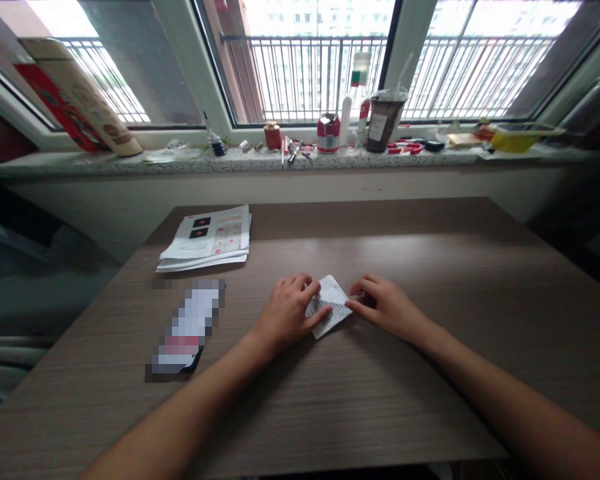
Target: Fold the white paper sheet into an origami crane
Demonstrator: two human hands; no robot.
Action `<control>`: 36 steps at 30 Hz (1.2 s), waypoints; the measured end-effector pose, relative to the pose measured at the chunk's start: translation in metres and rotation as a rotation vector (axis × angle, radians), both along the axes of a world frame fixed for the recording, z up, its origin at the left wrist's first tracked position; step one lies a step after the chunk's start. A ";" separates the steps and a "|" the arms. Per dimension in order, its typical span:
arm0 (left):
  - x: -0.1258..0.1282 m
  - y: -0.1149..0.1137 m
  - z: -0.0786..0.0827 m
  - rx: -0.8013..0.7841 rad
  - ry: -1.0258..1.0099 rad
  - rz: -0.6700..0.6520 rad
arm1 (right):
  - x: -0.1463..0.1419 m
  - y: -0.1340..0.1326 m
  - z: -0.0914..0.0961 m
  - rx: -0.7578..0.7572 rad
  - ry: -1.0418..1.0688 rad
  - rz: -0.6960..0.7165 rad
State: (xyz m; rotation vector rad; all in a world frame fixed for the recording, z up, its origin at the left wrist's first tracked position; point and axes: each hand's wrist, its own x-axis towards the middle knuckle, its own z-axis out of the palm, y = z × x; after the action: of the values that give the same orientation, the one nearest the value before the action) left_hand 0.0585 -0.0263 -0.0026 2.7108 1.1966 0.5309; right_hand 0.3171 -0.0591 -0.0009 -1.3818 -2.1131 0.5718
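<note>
A small folded sheet of paper (333,303) with printed lines lies on the table in front of me, its corners pointing up, down and right. My left hand (294,303) covers its left side, the thumb across the lower part and the curled fingers at the upper left edge, holding it down. At the right corner, my right hand (375,301) pinches the paper between thumb and fingers. The left hand hides part of the sheet.
A phone (187,330) with a blurred screen lies left of my hands on the wooden table (405,407). Behind it is a stack of printed papers (207,237). The windowsill (260,160) bears a can (329,133), a drink cup (384,123), a bottle (360,93) and a yellow container (517,139).
</note>
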 end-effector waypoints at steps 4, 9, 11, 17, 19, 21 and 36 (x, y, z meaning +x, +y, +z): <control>0.000 -0.001 -0.001 0.001 -0.014 0.052 | -0.003 -0.001 -0.003 0.002 -0.047 -0.014; -0.001 0.002 0.004 -0.021 -0.058 -0.050 | -0.003 0.000 -0.007 -0.038 -0.023 -0.031; -0.001 0.003 0.005 -0.041 -0.069 -0.083 | -0.003 0.000 -0.007 -0.050 0.001 -0.019; 0.000 0.003 0.002 -0.120 -0.127 -0.143 | -0.005 0.002 -0.008 -0.059 0.070 0.020; 0.000 0.004 0.000 -0.137 -0.145 -0.140 | -0.005 0.003 -0.007 -0.077 0.098 0.015; 0.001 0.004 -0.001 -0.159 -0.153 -0.134 | -0.005 0.003 -0.007 -0.112 0.126 0.001; 0.005 -0.003 0.005 -0.529 -0.484 -0.071 | -0.022 0.001 -0.001 -0.432 0.585 -0.082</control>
State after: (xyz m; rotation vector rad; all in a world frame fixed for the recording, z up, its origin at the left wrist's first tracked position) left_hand 0.0635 -0.0298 0.0023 2.0195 0.9390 0.6918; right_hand 0.2950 -0.0579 -0.0024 -1.2970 -1.5058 1.2773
